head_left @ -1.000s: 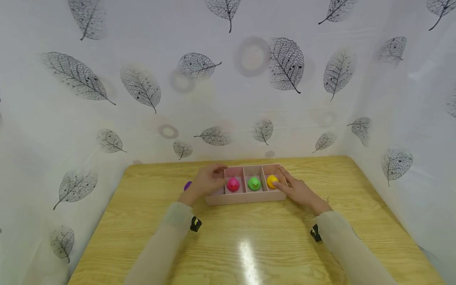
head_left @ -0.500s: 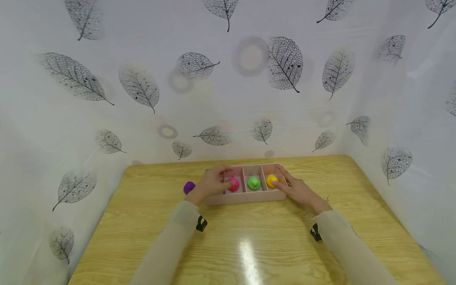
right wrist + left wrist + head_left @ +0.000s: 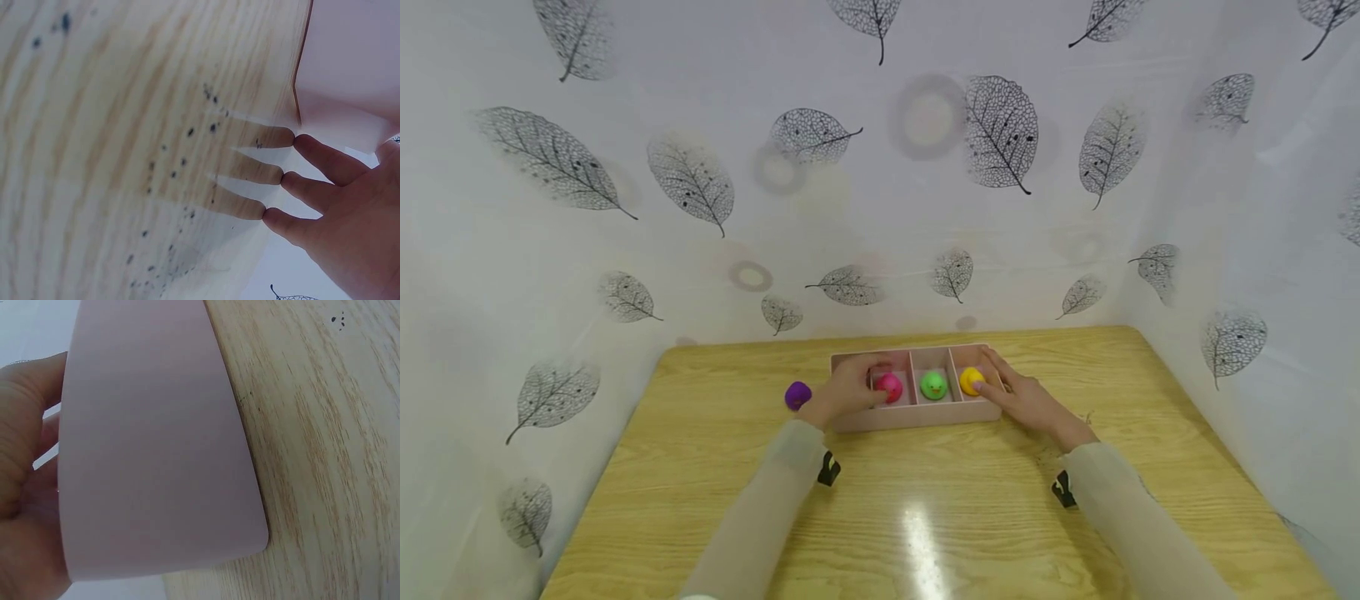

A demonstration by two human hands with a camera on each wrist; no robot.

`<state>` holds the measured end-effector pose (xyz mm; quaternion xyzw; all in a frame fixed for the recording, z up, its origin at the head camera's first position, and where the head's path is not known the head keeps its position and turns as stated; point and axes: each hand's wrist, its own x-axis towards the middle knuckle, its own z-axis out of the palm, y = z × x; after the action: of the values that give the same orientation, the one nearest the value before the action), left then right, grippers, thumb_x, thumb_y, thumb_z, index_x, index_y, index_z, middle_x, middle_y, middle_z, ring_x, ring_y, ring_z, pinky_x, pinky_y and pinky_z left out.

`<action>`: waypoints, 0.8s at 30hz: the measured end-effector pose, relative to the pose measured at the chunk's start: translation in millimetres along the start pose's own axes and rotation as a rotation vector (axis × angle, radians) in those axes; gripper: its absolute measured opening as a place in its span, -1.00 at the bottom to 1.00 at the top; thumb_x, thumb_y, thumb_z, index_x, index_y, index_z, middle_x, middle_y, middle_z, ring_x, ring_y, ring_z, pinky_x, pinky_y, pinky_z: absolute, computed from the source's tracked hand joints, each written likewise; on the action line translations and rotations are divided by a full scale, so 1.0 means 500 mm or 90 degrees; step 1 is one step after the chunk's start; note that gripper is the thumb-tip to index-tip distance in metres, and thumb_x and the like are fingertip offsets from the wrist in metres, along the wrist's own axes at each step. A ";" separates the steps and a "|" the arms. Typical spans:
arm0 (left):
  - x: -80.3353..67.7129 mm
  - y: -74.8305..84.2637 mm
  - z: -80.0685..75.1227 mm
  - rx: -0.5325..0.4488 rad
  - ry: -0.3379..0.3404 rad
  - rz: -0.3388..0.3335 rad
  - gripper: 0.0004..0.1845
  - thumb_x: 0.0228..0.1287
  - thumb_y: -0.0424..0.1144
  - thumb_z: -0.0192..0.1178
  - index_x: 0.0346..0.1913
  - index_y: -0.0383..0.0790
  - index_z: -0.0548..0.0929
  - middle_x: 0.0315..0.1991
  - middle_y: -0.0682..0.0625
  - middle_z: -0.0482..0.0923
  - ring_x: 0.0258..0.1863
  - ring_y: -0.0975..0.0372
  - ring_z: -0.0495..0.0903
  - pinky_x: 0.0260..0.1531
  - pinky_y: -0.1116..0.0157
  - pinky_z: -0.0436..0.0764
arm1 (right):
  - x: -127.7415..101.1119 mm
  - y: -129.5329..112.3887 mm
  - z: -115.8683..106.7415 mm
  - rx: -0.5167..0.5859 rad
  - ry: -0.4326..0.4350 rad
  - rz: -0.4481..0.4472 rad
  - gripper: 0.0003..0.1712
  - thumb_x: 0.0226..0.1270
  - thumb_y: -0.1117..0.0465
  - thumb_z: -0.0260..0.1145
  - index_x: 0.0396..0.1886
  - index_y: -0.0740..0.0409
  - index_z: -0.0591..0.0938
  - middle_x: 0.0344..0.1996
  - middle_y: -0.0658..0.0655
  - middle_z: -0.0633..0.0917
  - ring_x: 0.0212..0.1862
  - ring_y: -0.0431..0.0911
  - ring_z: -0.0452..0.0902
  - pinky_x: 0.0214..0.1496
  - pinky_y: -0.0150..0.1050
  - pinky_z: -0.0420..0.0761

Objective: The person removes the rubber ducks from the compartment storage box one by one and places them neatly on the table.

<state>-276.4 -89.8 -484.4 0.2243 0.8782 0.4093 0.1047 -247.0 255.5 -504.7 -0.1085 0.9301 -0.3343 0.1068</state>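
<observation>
A pink box split into compartments stands on the table. From left to right a pink rubber duck, a green rubber duck and a yellow rubber duck sit in three of them. My left hand reaches over the leftmost compartment, mostly covering it, with thumb and fingers round the pink duck. The box wall hides its fingertips in the left wrist view. My right hand holds the box's right end, thumb over the rim by the yellow duck. Its other fingers touch the tabletop outside.
A purple rubber duck lies on the wooden table, left of the box and close to my left wrist. A white curtain with leaf prints hangs behind the table and along both sides.
My left hand has moved right and closed round the pink duck, uncovering more of the purple duck. The right hand and the box hold their place.
</observation>
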 end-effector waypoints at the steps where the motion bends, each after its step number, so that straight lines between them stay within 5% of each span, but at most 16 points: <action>1: 0.001 -0.001 0.002 0.011 0.000 0.010 -0.38 0.21 -0.43 0.43 0.38 -0.29 0.59 0.35 -0.24 0.60 0.32 -0.09 0.59 0.36 -0.04 0.59 | 0.000 -0.001 0.000 -0.001 0.000 0.001 -0.03 0.58 -0.41 0.02 0.76 -0.26 -0.13 0.56 0.47 0.32 0.41 0.57 0.38 0.43 0.52 0.37; 14: 0.012 -0.009 0.020 0.077 0.034 0.047 -0.47 0.10 -0.48 0.49 0.19 -0.38 0.67 0.17 -0.22 0.67 0.21 -0.07 0.64 0.35 0.00 0.61 | 0.005 0.003 0.004 -0.003 0.004 0.004 -0.03 0.57 -0.41 0.03 0.76 -0.29 -0.14 0.56 0.47 0.32 0.41 0.58 0.37 0.44 0.51 0.37; 24: 0.018 0.012 0.025 0.100 0.026 -0.037 -0.48 0.13 -0.48 0.47 0.20 -0.35 0.66 0.17 -0.18 0.65 0.21 -0.02 0.62 0.36 0.02 0.60 | 0.007 0.008 0.004 -0.001 -0.005 0.005 -0.03 0.58 -0.41 0.02 0.76 -0.29 -0.15 0.58 0.45 0.29 0.43 0.58 0.34 0.42 0.53 0.37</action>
<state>-278.0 -73.7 -488.1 0.1974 0.9158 0.3404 0.0806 -250.1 256.2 -509.1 -0.1063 0.9304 -0.3328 0.1113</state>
